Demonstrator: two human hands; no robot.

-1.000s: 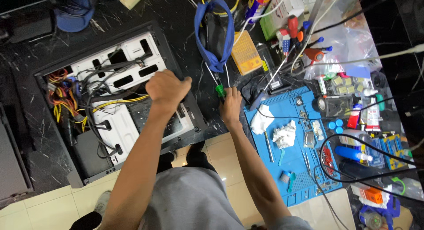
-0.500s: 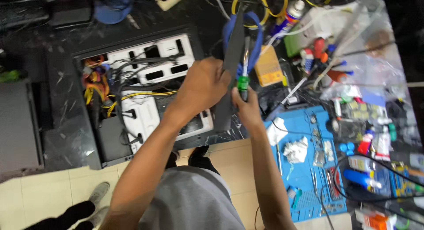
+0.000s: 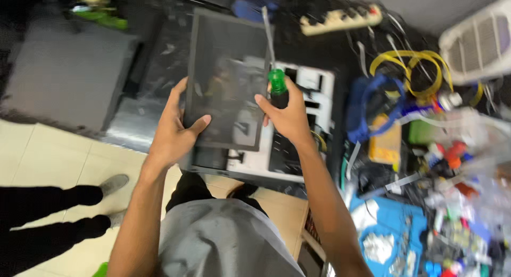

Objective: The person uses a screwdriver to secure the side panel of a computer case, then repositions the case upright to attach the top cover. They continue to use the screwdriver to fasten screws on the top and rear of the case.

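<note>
1. Panel (image 3: 226,80), dark and flat, is held above the open computer case (image 3: 298,122), long axis pointing away from the person.
2. Left hand (image 3: 175,125) clamps its near-left edge.
3. Right hand (image 3: 287,114) steadies its right edge, gripping a green-handled screwdriver (image 3: 274,77).

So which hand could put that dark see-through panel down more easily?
Probably the left hand. It grips the dark panel at its lower left edge, thumb on the front. The right hand is already wrapped around the green-handled screwdriver, touching the panel's right edge.
</note>
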